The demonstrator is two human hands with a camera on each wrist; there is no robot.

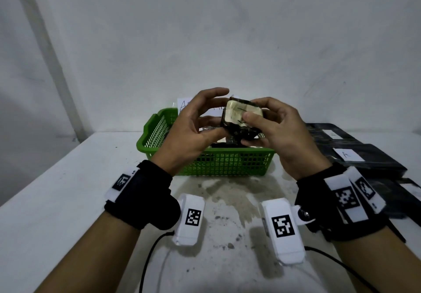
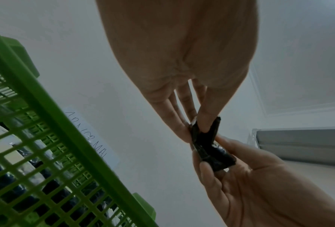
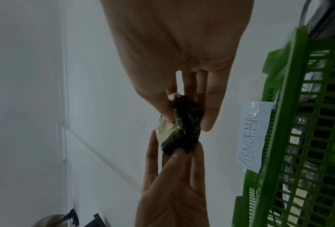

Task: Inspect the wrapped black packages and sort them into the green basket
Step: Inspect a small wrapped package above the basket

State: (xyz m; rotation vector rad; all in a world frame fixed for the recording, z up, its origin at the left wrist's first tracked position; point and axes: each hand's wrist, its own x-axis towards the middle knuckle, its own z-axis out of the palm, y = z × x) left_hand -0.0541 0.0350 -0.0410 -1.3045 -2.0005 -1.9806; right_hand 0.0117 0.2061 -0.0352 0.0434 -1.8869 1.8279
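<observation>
A small black wrapped package (image 1: pixel 241 122) with a pale label on its face is held up above the green basket (image 1: pixel 227 163). My left hand (image 1: pixel 200 124) pinches its left lower corner between thumb and fingers. My right hand (image 1: pixel 271 131) grips its right side, thumb on the label. The left wrist view shows the package (image 2: pixel 209 147) edge-on between both hands. In the right wrist view the package (image 3: pixel 184 127) shows its label edge. Inside the basket (image 2: pixel 46 138) lie several dark wrapped packages.
More black packages (image 1: pixel 355 153) with white labels lie on the table at the right. A paper sign reading ABNORMAL (image 3: pixel 252 135) is fixed to the basket's far side (image 3: pixel 306 122). The white table (image 1: pixel 68 201) has stains near the front, and cables run from both wrists.
</observation>
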